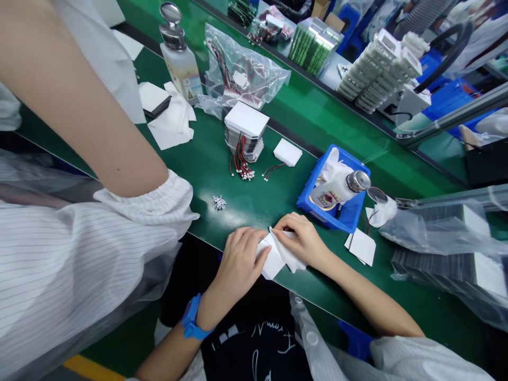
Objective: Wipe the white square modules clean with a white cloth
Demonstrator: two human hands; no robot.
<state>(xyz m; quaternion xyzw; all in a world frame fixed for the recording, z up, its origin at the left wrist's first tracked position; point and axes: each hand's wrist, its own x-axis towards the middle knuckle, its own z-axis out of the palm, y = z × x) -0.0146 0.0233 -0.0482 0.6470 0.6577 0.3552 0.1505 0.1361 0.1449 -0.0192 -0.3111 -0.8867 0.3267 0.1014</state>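
Note:
My left hand (243,256), with a blue band at its wrist, grips the left side of a flat white panel (272,264) near the table's front edge. In my right hand (299,238) a thin white wiping cloth (291,257) is pinched, pressed against the panel's upper right edge. Part of the panel lies hidden under the cloth and my fingers. Ahead, a stack of white panels (246,120) with red and black wires stands beside a single wired panel (288,152). A small heap of tiny white parts (219,203) lies left of it.
A blue bin (344,218) holding a pump bottle (331,194) stands right of my hands. Loose white sheets (363,247) and bagged stacks of panels (440,267) lie farther right. A co-worker's arm (99,106) reaches across at left, near another pump bottle (182,69) and crumpled wipes (174,119).

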